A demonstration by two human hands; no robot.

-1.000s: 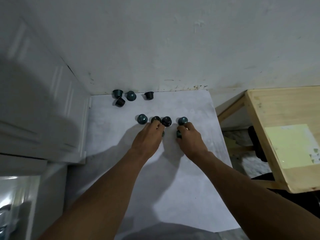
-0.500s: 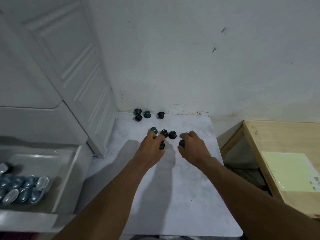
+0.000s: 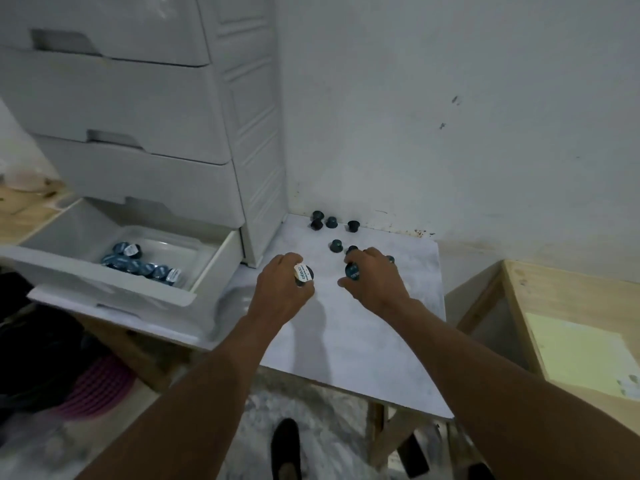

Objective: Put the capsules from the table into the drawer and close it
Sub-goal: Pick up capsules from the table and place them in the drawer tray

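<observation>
My left hand (image 3: 282, 289) grips a dark teal capsule with a white label (image 3: 302, 274), lifted above the white table (image 3: 353, 337). My right hand (image 3: 375, 284) holds another teal capsule (image 3: 352, 271). Several loose capsules stay on the table near the wall: a back group (image 3: 318, 220), one apart (image 3: 353, 225), one nearer (image 3: 336, 245). To the left, the bottom drawer (image 3: 204, 271) of the white plastic cabinet stands pulled out, with several capsules (image 3: 138, 265) lying inside.
The white drawer cabinet (image 3: 156, 116) rises at the left against the wall. A wooden table (image 3: 571, 306) with a yellow sheet stands at the right. Below are a pink basket (image 3: 97, 389), dark cloth and my shoe on the floor.
Both hands have lifted off the table, each with a capsule, and shifted left toward the drawer. The camera swung left and up, bringing the open drawer into full view.
</observation>
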